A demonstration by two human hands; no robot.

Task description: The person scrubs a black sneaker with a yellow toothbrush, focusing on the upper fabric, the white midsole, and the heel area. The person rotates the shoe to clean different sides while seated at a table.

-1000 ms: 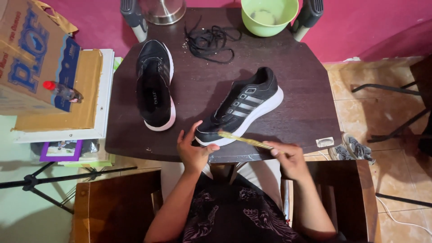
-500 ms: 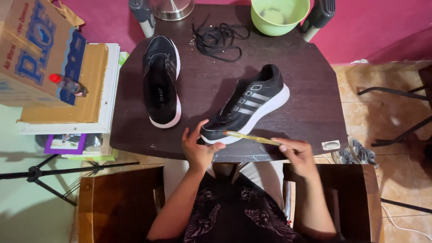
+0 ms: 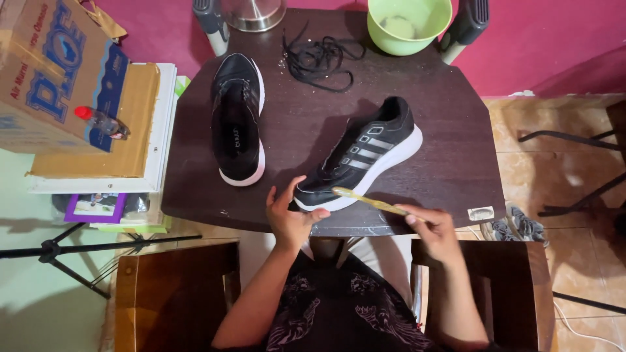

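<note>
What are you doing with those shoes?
A person sits at a dark table. Their left hand steadies the toe of a black sneaker with a white sole. Their right hand holds a yellowish toothbrush, its head against the toe edge. The other black sneaker lies apart on the left, untouched. Loose black laces and a green bowl sit at the far end.

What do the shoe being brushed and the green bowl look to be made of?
The shoe looks like black mesh fabric with smoother grey stripes and a white, probably rubber, sole. The green bowl seems to be plastic, judging by its even colour and soft sheen.
</note>
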